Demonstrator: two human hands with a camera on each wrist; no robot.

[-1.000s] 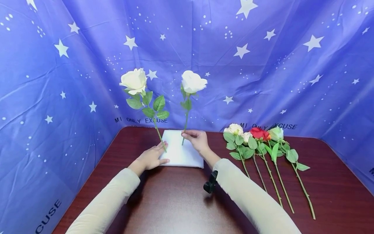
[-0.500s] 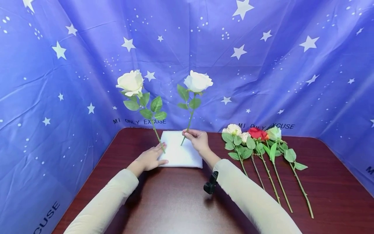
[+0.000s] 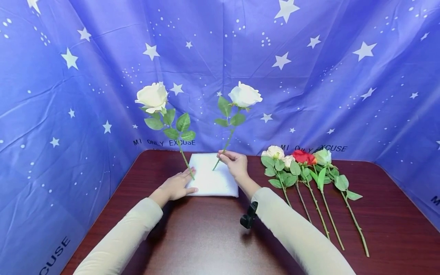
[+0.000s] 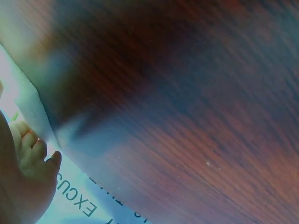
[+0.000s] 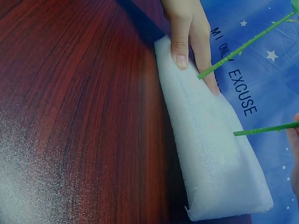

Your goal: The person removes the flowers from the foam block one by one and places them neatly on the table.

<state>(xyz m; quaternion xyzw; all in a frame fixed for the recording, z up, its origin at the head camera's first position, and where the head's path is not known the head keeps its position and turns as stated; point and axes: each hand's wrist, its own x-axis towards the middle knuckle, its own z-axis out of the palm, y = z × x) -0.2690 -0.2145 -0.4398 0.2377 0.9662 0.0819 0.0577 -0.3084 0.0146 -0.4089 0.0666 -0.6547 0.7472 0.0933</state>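
Note:
A white foam block lies on the table, with two white roses standing in it by their stems. The left rose leans left; its stem enters the foam beside my left hand. That hand rests on the block's left side, fingers extended, thumb on the near part. My right hand pinches the lower stem of the right rose, which tilts to the right. In the right wrist view both stems meet the foam block, and fingertips of the right hand show at the edge.
Several artificial flowers lie in a row at the right of the dark wooden table, among them a red flower and a cream rose. A blue starry cloth hangs behind and at the sides. A black device sits under the right cuff.
The right rose's bloom has swung to the right and its stem leans more, with my right hand still pinching it. My left hand stays on the foam.

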